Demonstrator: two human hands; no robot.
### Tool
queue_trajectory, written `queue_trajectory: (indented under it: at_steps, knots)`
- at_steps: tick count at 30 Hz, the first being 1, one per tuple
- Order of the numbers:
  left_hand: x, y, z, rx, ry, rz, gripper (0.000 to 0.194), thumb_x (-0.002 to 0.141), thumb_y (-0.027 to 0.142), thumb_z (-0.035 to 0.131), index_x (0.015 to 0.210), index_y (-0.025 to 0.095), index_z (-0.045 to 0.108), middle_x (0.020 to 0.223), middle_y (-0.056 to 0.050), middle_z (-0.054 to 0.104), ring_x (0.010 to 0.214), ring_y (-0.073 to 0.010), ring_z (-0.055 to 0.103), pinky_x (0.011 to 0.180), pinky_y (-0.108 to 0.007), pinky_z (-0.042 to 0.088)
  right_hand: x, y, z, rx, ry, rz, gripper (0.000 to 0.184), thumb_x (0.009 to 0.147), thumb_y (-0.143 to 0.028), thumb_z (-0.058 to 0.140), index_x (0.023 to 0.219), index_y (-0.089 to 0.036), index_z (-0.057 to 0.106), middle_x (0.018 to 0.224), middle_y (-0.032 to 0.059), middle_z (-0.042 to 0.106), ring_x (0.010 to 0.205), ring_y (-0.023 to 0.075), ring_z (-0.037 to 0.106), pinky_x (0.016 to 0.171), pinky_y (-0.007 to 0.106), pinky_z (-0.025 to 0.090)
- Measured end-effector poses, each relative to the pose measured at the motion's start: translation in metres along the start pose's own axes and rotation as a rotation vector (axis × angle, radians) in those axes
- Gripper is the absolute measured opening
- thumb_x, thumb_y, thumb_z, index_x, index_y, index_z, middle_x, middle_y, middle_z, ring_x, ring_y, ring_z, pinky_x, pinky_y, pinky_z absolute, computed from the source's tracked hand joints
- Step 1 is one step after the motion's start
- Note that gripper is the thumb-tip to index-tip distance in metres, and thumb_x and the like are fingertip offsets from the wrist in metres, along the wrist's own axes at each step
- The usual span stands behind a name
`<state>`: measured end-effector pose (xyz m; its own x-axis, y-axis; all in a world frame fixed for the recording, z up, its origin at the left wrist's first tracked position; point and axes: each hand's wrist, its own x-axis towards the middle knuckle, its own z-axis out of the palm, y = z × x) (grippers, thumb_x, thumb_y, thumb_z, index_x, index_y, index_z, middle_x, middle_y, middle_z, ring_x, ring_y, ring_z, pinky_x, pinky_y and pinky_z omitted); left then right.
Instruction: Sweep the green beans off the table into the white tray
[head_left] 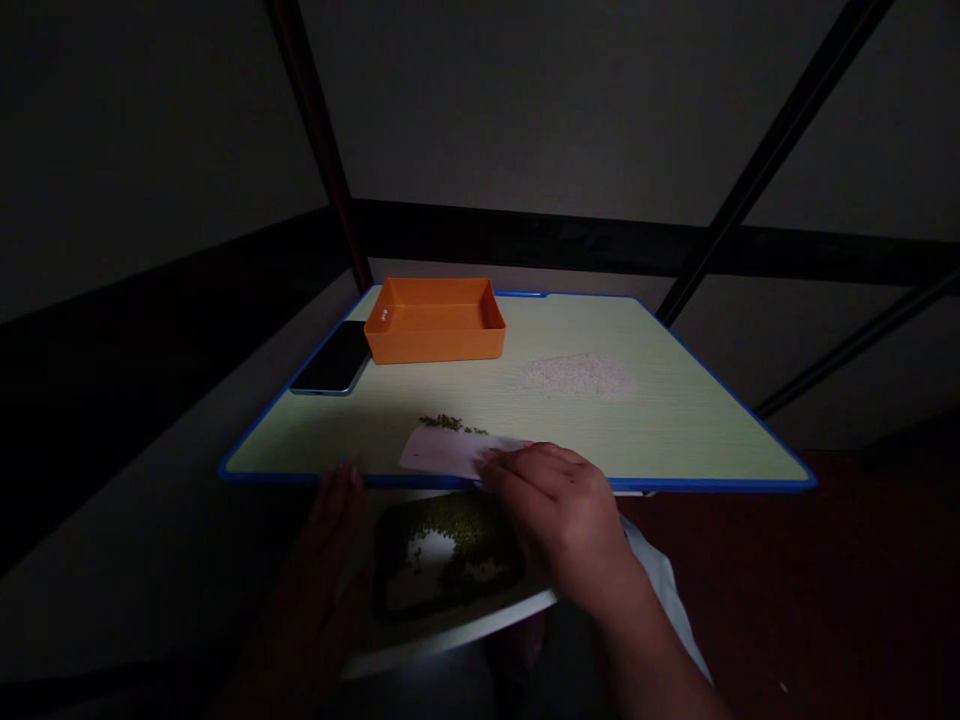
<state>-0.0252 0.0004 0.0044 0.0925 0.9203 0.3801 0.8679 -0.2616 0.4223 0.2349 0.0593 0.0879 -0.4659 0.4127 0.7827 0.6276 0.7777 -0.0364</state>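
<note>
My right hand (559, 505) rests at the near edge of the pale green table (675, 420), fingers closed on a white card (442, 450) lying flat on it. A small row of green beans (450, 424) sits just beyond the card. Below the table edge my left hand (330, 540) holds a white tray (450, 630) filled with green beans (457, 545); its fingers are dim and curl at the tray's left side.
An orange box (435, 320) stands at the table's far left, with a dark phone (334, 360) beside it. A pile of white rice (579, 376) lies mid-table. Dark metal bars cross behind.
</note>
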Motion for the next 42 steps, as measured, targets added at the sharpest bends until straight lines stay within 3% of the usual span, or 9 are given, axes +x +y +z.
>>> queue_trajectory:
  at_steps: [9, 13, 17, 22, 30, 35, 42]
  knots:
    - [-0.001, 0.0, 0.001, -0.038, -0.002, -0.024, 0.063, 0.092, 0.036, 0.039, 0.149, 0.039, 0.012, 0.165, 0.0, 0.015, 0.15, -0.027, 0.015, 0.117, -0.055, 0.025, -0.009, 0.022, -0.006, 0.005, 0.18, 0.039, 0.027, 0.088, -0.003, 0.051, 0.105, -0.015, 0.068, 0.092, 0.0077, 0.079, 0.084, 0.0164, 0.074, 0.088, 0.035, 0.058]
    - [0.002, 0.015, 0.001, -0.075, 0.039, -0.083, 0.06, 0.093, 0.033, 0.036, 0.148, 0.04, 0.013, 0.164, -0.001, 0.017, 0.15, -0.0283, 0.016, 0.12, -0.059, 0.02, -0.015, 0.035, -0.016, -0.051, 0.215, 0.121, 0.026, 0.085, -0.002, 0.056, 0.103, -0.016, 0.068, 0.09, 0.0061, 0.079, 0.082, 0.0154, 0.074, 0.085, 0.032, 0.059]
    - [0.004, 0.024, -0.001, -0.077, 0.054, -0.099, 0.06, 0.094, 0.031, 0.034, 0.148, 0.044, 0.012, 0.164, 0.001, 0.017, 0.151, -0.0265, 0.016, 0.121, -0.057, 0.019, -0.021, 0.047, -0.022, -0.112, 0.165, 0.205, 0.025, 0.087, -0.004, 0.055, 0.102, -0.018, 0.069, 0.088, 0.0064, 0.078, 0.079, 0.0168, 0.073, 0.07, 0.03, 0.058]
    - [0.001, 0.008, -0.003, -0.027, -0.021, -0.039, 0.063, 0.092, 0.035, 0.038, 0.148, 0.043, 0.009, 0.165, 0.001, 0.013, 0.15, -0.0277, 0.015, 0.117, -0.056, 0.027, -0.023, 0.052, -0.03, -0.114, 0.162, 0.266, 0.027, 0.087, -0.003, 0.054, 0.103, -0.018, 0.07, 0.087, 0.0055, 0.076, 0.077, 0.015, 0.071, 0.066, 0.028, 0.055]
    - [0.001, 0.003, -0.003, 0.01, -0.041, -0.019, 0.064, 0.093, 0.033, 0.038, 0.148, 0.042, 0.008, 0.165, 0.002, 0.011, 0.149, -0.0268, 0.014, 0.115, -0.055, 0.028, -0.024, 0.044, -0.04, -0.099, 0.127, 0.194, 0.022, 0.088, -0.003, 0.055, 0.101, -0.016, 0.068, 0.085, 0.0084, 0.075, 0.077, 0.0173, 0.069, 0.066, 0.031, 0.054]
    - [0.003, 0.005, -0.004, 0.001, -0.037, -0.036, 0.065, 0.093, 0.034, 0.038, 0.148, 0.043, 0.006, 0.165, 0.001, 0.011, 0.15, -0.0279, 0.013, 0.115, -0.057, 0.028, -0.024, 0.032, -0.049, -0.057, 0.03, 0.123, 0.02, 0.09, -0.007, 0.055, 0.104, -0.016, 0.066, 0.084, 0.0073, 0.074, 0.077, 0.0174, 0.068, 0.067, 0.032, 0.054]
    - [0.0, -0.001, -0.001, -0.022, -0.019, -0.036, 0.064, 0.092, 0.035, 0.038, 0.148, 0.043, 0.008, 0.165, 0.002, 0.011, 0.15, -0.0271, 0.014, 0.116, -0.054, 0.027, -0.025, 0.039, -0.041, -0.126, -0.026, 0.2, 0.02, 0.091, -0.01, 0.054, 0.101, -0.015, 0.07, 0.087, 0.0092, 0.076, 0.078, 0.0197, 0.071, 0.065, 0.033, 0.056]
